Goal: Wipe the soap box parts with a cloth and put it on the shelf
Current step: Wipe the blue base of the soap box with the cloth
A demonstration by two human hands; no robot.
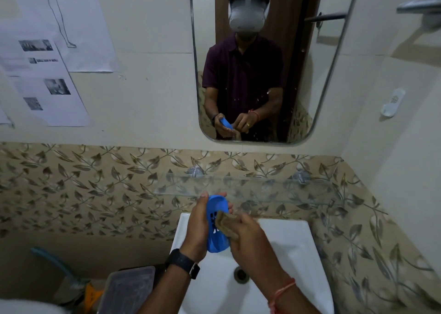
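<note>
My left hand [196, 227] grips a blue oval soap box part [217, 236] with slots in its base, held on edge above the sink. My right hand [248, 239] holds a brownish cloth [225, 223] pressed against the inside of the blue part. A glass shelf [274, 190] is fixed to the leaf-patterned tiles just beyond my hands, and nothing lies on it. No other soap box part is in view.
A white sink [286, 247] with a drain [241, 274] lies under my hands. A mirror [262, 63] hangs above the shelf. A grey lidded bin [126, 290] and a blue brush handle [52, 263] stand at the lower left. Papers [47, 75] are taped to the left wall.
</note>
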